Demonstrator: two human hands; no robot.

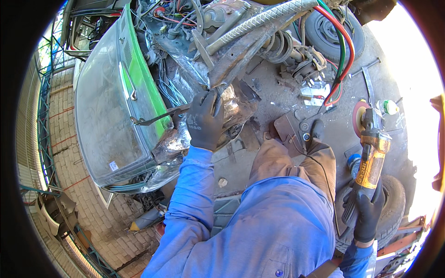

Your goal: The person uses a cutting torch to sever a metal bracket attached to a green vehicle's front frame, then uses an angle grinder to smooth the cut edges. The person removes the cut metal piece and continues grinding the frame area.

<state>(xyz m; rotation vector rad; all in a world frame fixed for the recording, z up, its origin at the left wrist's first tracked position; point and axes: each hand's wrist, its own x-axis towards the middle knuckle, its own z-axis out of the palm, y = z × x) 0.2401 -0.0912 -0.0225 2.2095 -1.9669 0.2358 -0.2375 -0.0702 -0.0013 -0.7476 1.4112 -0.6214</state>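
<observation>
My left hand [204, 123], in a dark glove, rests at the stripped front body of a car, its fingers curled at the torn sheet metal [234, 104]. A narrow dark metal strip [160, 116] runs left from beside that hand; whether the hand holds it is unclear. At the far right, my right hand [369, 211], also gloved, is closed around the rear handle of a yellow and black angle grinder [372, 162]. The grinder's reddish disc [360, 118] points away from me, well apart from the car. Motion of the disc cannot be made out.
The car's windscreen [109, 106] and green panel [139, 69] lie left. A coil spring [279, 47], red and green hoses [345, 60] and a wheel [333, 32] are ahead. A loose tyre [394, 204] lies under my right arm. A cable [330, 185] crosses my leg.
</observation>
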